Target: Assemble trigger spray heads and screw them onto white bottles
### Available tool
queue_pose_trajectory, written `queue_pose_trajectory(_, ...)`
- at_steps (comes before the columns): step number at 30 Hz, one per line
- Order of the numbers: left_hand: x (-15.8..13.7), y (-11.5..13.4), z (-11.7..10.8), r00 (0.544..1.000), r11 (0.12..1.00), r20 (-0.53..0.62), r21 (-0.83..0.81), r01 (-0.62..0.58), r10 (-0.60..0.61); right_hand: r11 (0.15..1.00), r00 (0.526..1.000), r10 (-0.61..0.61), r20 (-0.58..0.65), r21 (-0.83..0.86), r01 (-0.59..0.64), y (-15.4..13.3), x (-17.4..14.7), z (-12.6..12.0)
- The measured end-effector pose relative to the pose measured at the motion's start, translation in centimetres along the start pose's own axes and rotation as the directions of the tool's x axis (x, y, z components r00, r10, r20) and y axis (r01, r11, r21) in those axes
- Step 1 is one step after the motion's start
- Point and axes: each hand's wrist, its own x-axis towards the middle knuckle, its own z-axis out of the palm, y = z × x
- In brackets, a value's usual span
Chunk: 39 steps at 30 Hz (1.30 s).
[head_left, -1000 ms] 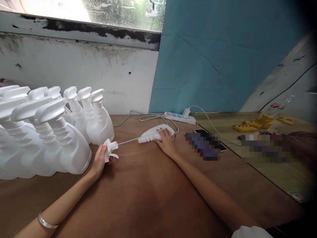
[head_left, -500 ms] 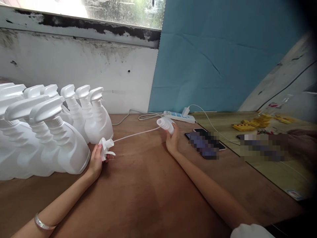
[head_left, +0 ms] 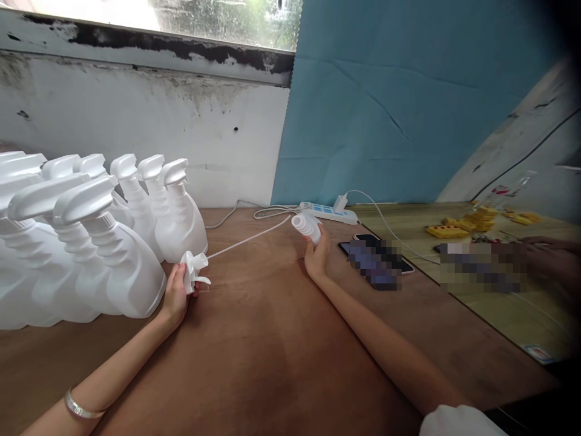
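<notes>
My left hand [head_left: 173,298] is closed around a white trigger sprayer [head_left: 189,272], whose trigger points down and to the right. From the sprayer a thin dip tube [head_left: 249,237] runs right and slightly upward. My right hand [head_left: 318,259] grips a white plastic bottle [head_left: 307,227], tilted so its open, ribbed neck faces left and toward me. The tube's free tip lies just up and left of the bottle's mouth, seemingly outside it. My right palm hides part of the bottle's body.
Several white spray bottles [head_left: 131,266] with sprayers on stand at the left, close to my left hand. A power strip [head_left: 329,212] with a cable lies at the back. Two phones [head_left: 376,266] lie right of my right arm. Beyond are yellow pieces [head_left: 467,225] and another person's hand [head_left: 551,260].
The bottle in my right hand has shifted slightly right. The tube's tip has risen, from the lower edge of the bottle's mouth to its upper left. My left hand has barely moved.
</notes>
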Motion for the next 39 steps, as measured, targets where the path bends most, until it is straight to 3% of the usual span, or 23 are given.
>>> queue_pose_trajectory(8, -0.15, 0.04, -0.2, 0.999, 1.0, 0.041, 0.004, -0.005, 0.004, 0.998, 1.0, -0.021, 0.002, -0.059, 0.021, 0.18, 0.2, -0.16)
queue_pose_trajectory(25, 0.02, -0.09, -0.18, 1.0, 0.999, 0.03, 0.05, -0.009, 0.007, 0.996, 0.997, -0.053, -0.054, -0.075, 0.048, 0.15, 0.2, -0.35)
queue_pose_trajectory(39, 0.0, -0.05, -0.11, 1.0, 0.998, 0.006, 0.066, -0.01, 0.009, 0.989, 0.994, -0.107, -0.033, -0.111, 0.103, 0.02, 0.18, -0.55)
